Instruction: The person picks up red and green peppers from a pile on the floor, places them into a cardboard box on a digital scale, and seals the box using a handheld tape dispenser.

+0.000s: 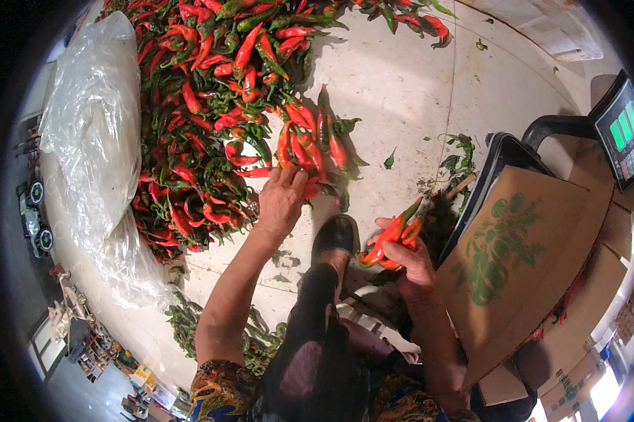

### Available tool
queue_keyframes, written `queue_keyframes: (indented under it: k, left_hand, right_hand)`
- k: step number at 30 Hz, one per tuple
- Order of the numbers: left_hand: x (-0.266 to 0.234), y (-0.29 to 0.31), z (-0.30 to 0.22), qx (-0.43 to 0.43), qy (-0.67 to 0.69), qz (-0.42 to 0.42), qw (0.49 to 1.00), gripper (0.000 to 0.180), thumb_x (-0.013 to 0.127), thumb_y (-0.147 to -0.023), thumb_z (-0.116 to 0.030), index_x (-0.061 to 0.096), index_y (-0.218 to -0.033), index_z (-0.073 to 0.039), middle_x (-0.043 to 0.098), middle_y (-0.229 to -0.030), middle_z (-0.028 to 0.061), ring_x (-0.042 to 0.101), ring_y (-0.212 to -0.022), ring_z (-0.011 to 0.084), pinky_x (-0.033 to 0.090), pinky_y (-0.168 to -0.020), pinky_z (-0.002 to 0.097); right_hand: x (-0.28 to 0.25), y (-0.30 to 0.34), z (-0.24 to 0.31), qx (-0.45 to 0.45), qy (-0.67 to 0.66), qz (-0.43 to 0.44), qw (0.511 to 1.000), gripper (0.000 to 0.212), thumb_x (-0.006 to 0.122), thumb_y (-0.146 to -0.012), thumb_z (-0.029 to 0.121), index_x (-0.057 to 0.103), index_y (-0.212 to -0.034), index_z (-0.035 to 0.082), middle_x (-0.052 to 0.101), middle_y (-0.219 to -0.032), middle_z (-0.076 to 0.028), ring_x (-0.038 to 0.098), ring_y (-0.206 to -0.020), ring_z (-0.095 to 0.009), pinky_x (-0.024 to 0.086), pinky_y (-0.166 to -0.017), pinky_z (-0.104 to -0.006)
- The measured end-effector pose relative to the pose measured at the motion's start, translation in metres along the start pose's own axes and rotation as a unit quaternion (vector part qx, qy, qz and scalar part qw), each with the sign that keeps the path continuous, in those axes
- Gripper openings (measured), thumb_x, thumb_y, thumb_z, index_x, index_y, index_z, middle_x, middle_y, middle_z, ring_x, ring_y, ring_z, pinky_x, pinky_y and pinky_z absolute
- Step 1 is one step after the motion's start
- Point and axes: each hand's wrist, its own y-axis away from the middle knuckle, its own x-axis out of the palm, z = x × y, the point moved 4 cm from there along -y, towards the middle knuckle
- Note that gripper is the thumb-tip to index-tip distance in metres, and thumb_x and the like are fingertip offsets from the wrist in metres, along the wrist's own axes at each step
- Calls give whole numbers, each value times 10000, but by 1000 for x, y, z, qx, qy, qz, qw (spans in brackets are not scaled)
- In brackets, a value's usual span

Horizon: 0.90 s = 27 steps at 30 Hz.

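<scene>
A big heap of red and green chili peppers covers the floor ahead and to the left. At its near right edge, my left hand reaches down with bent fingers closed on a red chili pepper. Several more red peppers lie just beyond those fingertips. My right hand holds a small bunch of red chili peppers, the thumb laid across them, beside the open cardboard box. The ends of my left fingers are partly hidden among the peppers.
The box, its flap printed with a green vegetable picture, stands by a scale with a lit display at right. Clear plastic sheeting borders the heap at left. My shoe is between my hands. Green peppers lie by my leg.
</scene>
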Motion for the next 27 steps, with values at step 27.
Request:
queue_keyframes:
  k: [27]
  left_hand:
    - [-236, -41, -201, -54, 697, 254, 668, 486, 671, -831, -82, 502, -1269, 43, 633, -1097, 133, 646, -966, 248, 533, -871, 392]
  right_hand:
    - [62, 286, 114, -312, 155, 127, 929, 386, 827, -713, 181, 625, -1008, 33, 649, -1005, -103, 629, -971, -234, 504, -870, -339]
